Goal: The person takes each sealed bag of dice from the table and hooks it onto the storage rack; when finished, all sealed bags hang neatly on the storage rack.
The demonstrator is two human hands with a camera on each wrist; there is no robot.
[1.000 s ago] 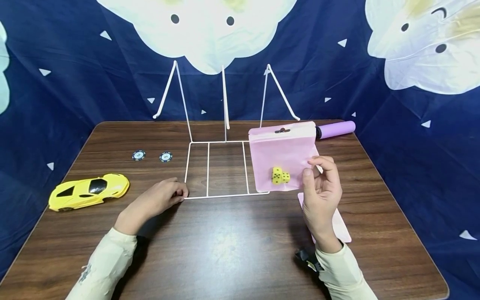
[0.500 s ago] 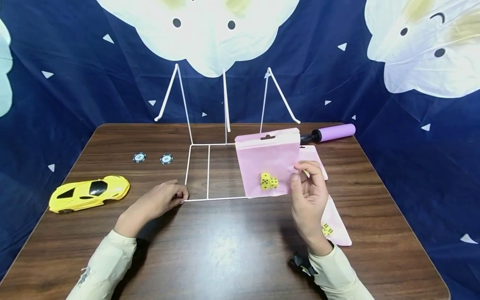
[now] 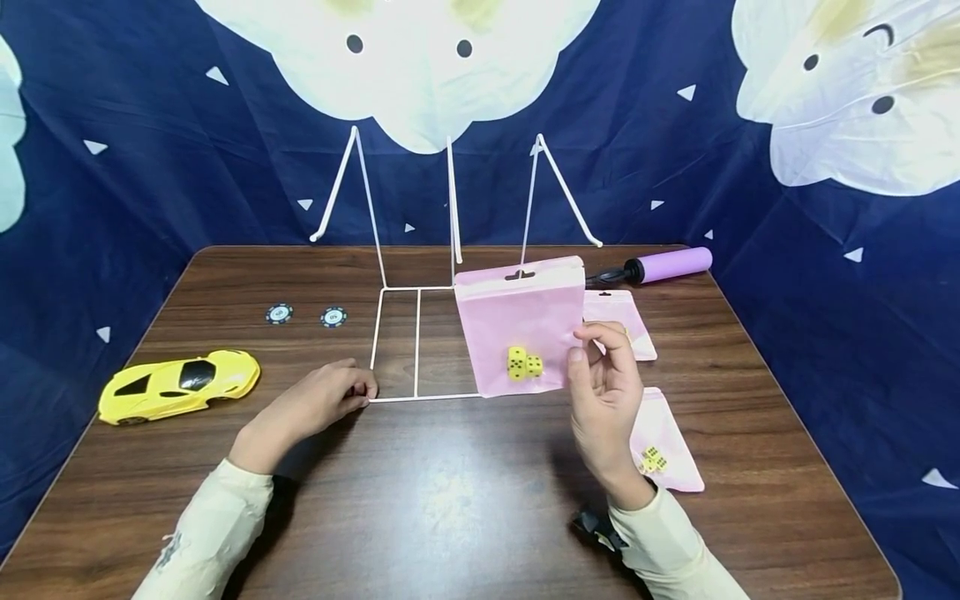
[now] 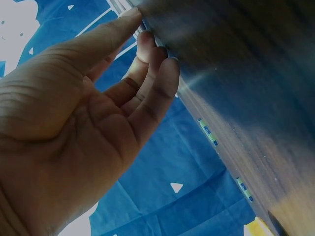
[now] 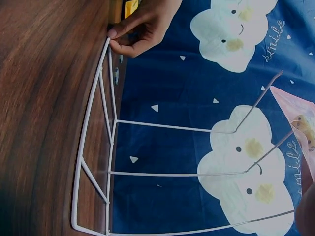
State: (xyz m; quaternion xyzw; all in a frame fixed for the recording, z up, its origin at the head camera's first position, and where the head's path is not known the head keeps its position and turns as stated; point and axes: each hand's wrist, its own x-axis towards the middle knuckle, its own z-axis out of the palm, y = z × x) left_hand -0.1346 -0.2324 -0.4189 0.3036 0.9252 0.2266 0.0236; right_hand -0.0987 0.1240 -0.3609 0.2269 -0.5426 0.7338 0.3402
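Note:
A pink pouch with yellow dice inside (image 3: 517, 317) hangs upright from my right hand (image 3: 609, 408), whose thumb and fingers pinch its right edge. Behind the pouch stands a white wire rack (image 3: 417, 342) with three raised arms; the pouch hides the base's right part. My left hand (image 3: 307, 408) pinches the front left corner of that base. In the right wrist view the left hand's thumb and finger (image 5: 142, 29) meet at the rack's (image 5: 81, 147) corner, and part of the pouch (image 5: 298, 118) shows at the right edge.
Two more pink pouches, one farther back (image 3: 622, 312) and one nearer (image 3: 670, 442), lie on the right. A purple-handled tool (image 3: 675, 264) is behind them. Two poker chips (image 3: 279, 313) (image 3: 333, 317) and a yellow toy car (image 3: 180, 386) lie on the left. A dark strap hangs at my right wrist.
My right hand has moved left with the pouch, now more in front of the rack, and the two pouches on the table show more fully. My left hand has stayed at the corner.

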